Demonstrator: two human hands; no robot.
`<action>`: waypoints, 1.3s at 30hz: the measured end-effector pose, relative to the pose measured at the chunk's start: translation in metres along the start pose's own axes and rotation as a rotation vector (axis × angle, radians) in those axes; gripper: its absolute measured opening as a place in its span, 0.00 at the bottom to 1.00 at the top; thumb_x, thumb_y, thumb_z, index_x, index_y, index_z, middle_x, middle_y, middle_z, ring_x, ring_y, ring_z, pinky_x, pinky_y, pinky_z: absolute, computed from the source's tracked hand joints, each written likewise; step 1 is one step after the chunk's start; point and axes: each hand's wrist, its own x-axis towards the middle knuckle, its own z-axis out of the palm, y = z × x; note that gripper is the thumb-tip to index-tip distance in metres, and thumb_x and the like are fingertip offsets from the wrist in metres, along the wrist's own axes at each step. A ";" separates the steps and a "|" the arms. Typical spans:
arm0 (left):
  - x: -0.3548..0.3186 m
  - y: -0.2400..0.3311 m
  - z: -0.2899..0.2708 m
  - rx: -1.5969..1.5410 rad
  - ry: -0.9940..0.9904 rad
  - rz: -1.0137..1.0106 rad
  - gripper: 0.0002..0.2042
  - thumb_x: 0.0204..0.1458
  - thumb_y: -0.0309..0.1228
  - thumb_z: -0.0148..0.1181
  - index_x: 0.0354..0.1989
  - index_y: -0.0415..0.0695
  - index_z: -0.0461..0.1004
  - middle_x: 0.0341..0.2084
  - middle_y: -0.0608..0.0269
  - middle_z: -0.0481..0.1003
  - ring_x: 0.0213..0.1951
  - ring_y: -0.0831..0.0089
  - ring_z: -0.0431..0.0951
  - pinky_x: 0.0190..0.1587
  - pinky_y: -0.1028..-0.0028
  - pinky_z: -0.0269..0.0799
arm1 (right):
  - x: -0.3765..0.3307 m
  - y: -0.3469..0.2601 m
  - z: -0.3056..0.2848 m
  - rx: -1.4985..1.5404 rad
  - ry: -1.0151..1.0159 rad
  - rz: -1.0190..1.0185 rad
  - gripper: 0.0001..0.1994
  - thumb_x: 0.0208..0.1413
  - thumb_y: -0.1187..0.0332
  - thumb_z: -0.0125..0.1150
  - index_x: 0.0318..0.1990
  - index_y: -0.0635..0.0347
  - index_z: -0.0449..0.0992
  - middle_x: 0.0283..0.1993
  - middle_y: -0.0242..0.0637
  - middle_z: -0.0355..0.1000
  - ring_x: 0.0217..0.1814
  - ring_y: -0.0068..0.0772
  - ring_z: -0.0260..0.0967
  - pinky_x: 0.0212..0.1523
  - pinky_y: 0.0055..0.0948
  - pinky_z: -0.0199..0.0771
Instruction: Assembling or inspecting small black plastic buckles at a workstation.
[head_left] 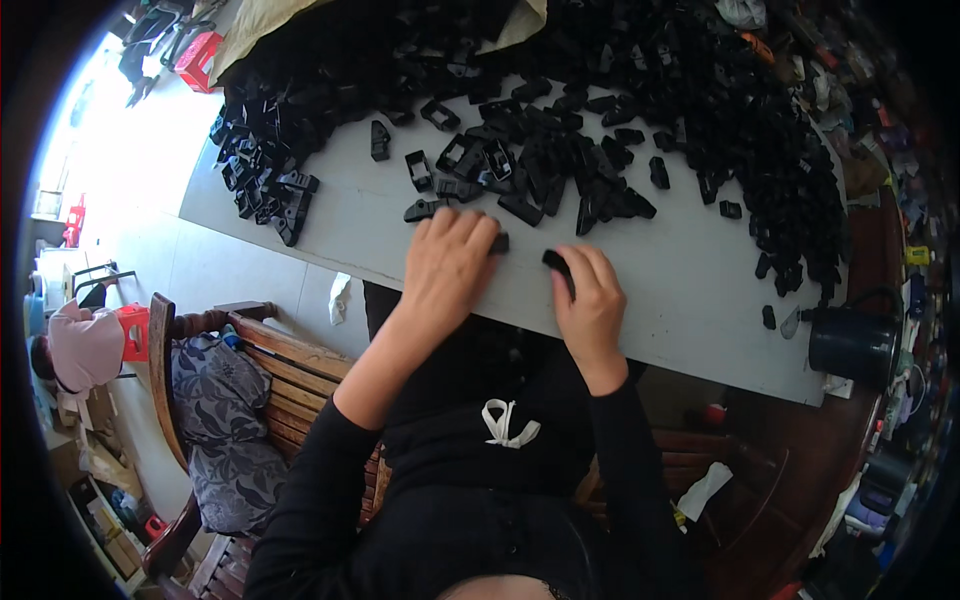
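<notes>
Above the near edge of the table [660, 310], my left hand [447, 262] is closed on a small black plastic part [501, 243], whose end shows past the fingertips. My right hand [590, 302], a short way to the right, pinches another dark piece [556, 264] between thumb and fingers. The two pieces are apart. Just beyond my left hand lies a loose black plastic part [420, 210]. A heap of similar black parts [540, 150], some with rectangular openings, spreads ahead of both hands.
Larger piles of black parts lie at the left [262, 165] and right [770, 190] of the table. A dark mug-like container [852, 345] stands by the right corner. A wooden bench [290, 375] with a patterned cushion [222, 425] is at the left. Another person [85, 345] sits farther left.
</notes>
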 end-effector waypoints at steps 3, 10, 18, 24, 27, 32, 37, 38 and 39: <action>-0.013 0.009 0.007 -0.349 -0.060 -0.007 0.09 0.49 0.30 0.62 0.37 0.45 0.71 0.29 0.61 0.74 0.34 0.61 0.72 0.39 0.64 0.64 | -0.015 -0.004 -0.016 0.483 -0.149 0.412 0.15 0.50 0.81 0.64 0.47 0.65 0.77 0.44 0.35 0.71 0.37 0.19 0.68 0.35 0.18 0.69; 0.000 0.028 0.019 -0.290 -0.080 -0.041 0.10 0.50 0.35 0.64 0.36 0.46 0.72 0.23 0.64 0.75 0.31 0.61 0.73 0.39 0.65 0.62 | -0.023 -0.006 0.000 0.692 0.002 0.428 0.16 0.53 0.79 0.62 0.50 0.64 0.76 0.43 0.37 0.73 0.34 0.23 0.69 0.31 0.19 0.70; -0.008 0.010 0.016 -0.439 -0.132 0.066 0.16 0.38 0.30 0.70 0.38 0.45 0.74 0.33 0.61 0.73 0.38 0.59 0.72 0.44 0.65 0.63 | -0.016 -0.011 -0.011 0.632 -0.070 0.319 0.14 0.50 0.84 0.63 0.45 0.65 0.77 0.43 0.37 0.73 0.40 0.27 0.71 0.37 0.22 0.72; -0.010 0.004 0.028 -0.495 -0.124 0.054 0.16 0.36 0.26 0.69 0.37 0.42 0.74 0.33 0.58 0.73 0.39 0.57 0.72 0.45 0.64 0.65 | 0.001 -0.018 -0.001 0.279 -0.003 -0.235 0.14 0.39 0.84 0.65 0.37 0.65 0.81 0.39 0.40 0.75 0.40 0.41 0.72 0.38 0.34 0.75; -0.011 0.008 0.025 -0.565 -0.082 0.021 0.17 0.35 0.24 0.69 0.37 0.41 0.72 0.33 0.56 0.73 0.38 0.55 0.71 0.43 0.64 0.66 | 0.000 -0.016 0.000 0.281 -0.014 -0.208 0.14 0.39 0.84 0.64 0.38 0.66 0.81 0.39 0.40 0.76 0.41 0.41 0.73 0.39 0.34 0.76; -0.014 0.009 0.023 -0.587 -0.111 -0.026 0.18 0.35 0.21 0.69 0.37 0.40 0.70 0.32 0.55 0.72 0.38 0.54 0.71 0.42 0.63 0.67 | -0.003 -0.011 -0.009 0.210 -0.074 -0.223 0.14 0.42 0.83 0.63 0.40 0.66 0.81 0.40 0.40 0.76 0.44 0.43 0.73 0.43 0.36 0.76; -0.016 0.005 0.015 -0.537 -0.162 -0.009 0.17 0.38 0.24 0.69 0.37 0.41 0.70 0.33 0.55 0.72 0.39 0.53 0.71 0.43 0.63 0.67 | -0.003 -0.011 -0.019 0.129 -0.191 -0.269 0.15 0.47 0.80 0.59 0.45 0.63 0.80 0.50 0.43 0.76 0.55 0.46 0.72 0.54 0.41 0.71; -0.015 0.003 0.012 -0.542 -0.161 -0.001 0.17 0.38 0.24 0.69 0.37 0.41 0.70 0.33 0.55 0.72 0.39 0.53 0.71 0.43 0.63 0.67 | -0.002 -0.008 -0.025 0.222 -0.244 -0.237 0.15 0.47 0.82 0.58 0.44 0.64 0.80 0.50 0.45 0.76 0.55 0.47 0.72 0.52 0.40 0.73; -0.013 0.002 0.004 -0.519 -0.222 0.117 0.17 0.40 0.25 0.69 0.39 0.42 0.71 0.36 0.56 0.72 0.40 0.53 0.72 0.43 0.64 0.68 | -0.004 0.000 -0.025 0.275 -0.174 -0.101 0.15 0.48 0.82 0.57 0.44 0.64 0.80 0.50 0.45 0.76 0.54 0.48 0.73 0.51 0.38 0.73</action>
